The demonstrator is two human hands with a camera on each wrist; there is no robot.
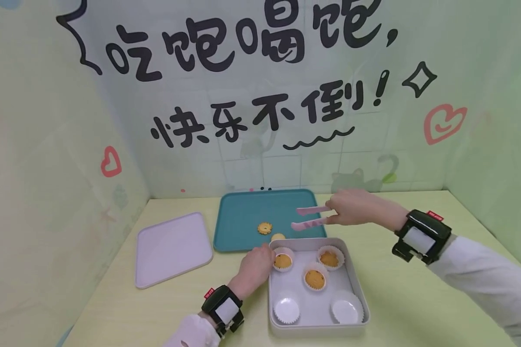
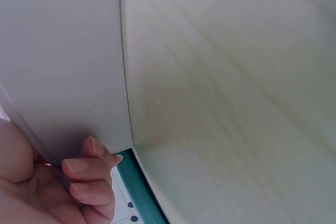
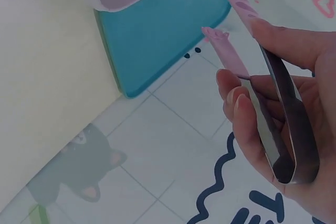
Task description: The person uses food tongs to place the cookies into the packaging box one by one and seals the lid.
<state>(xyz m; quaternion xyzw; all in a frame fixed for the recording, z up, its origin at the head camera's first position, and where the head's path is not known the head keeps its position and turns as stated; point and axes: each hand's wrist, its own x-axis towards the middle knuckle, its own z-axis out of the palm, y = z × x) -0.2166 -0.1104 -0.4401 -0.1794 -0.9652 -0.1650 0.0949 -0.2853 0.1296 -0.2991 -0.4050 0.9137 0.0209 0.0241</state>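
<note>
My right hand [image 1: 353, 207] holds pink-tipped tongs [image 3: 294, 135] above the right part of a teal tray [image 1: 243, 207]; the tongs' arms stand apart with nothing between them. A scalloped cookie [image 1: 265, 228] lies on that tray, and a second cookie [image 1: 278, 236] is partly hidden behind a white box [image 1: 319, 330]. At the box's back left corner, my left hand [image 1: 255, 271] grips the wall, fingers curled on the outside. Inside are several paper cups: three hold cookies [image 1: 314, 279], while a front left cup [image 1: 286, 310] and a front right cup [image 1: 346, 308] contain nothing.
A pale lilac tray [image 1: 173, 250] lies to the left of the teal one. Behind the table [image 1: 399, 299] rises a printed backdrop [image 1: 260, 168] with large lettering, and the teal tray's far edge is close to it.
</note>
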